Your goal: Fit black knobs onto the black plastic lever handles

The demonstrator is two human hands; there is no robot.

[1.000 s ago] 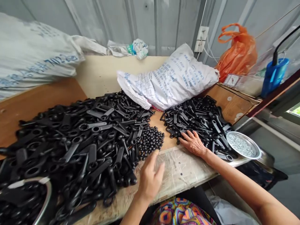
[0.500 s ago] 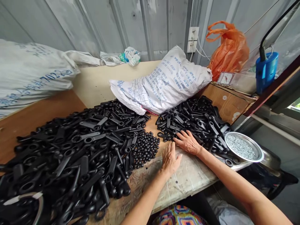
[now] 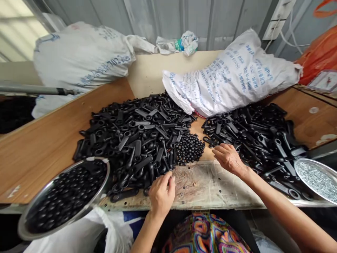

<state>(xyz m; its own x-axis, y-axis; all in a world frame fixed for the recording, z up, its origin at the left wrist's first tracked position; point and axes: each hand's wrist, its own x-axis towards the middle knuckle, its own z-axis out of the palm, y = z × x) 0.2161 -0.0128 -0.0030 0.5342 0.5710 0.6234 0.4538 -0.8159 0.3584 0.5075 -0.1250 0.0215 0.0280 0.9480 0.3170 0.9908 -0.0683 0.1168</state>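
Note:
My left hand (image 3: 162,194) is at the front edge of a large heap of black crank-handle-shaped parts (image 3: 137,140). Its fingers are curled, with thumb and forefinger close together; anything between them is too small to make out. Over the bare strip of tabletop, beside a second heap of the same black parts (image 3: 252,137), hovers my right hand (image 3: 229,160). Those fingers bend down and together, hiding whatever they may hold. Between the heaps lies a cluster of small black balls (image 3: 191,147). A few dark specks dot the worn tabletop covering (image 3: 200,186).
A metal bowl of black balls (image 3: 68,193) stands at the left front edge, and a dish of small silvery metal pieces (image 3: 317,179) at the right. White printed sacks (image 3: 229,77) lie behind. Wooden boards (image 3: 60,130) wall the sides. An orange bag (image 3: 319,52) is at far right.
The view has swung left, bringing the bowl of balls into sight. My left hand has moved left to the large heap and curled. My right hand's spread fingers have drawn together.

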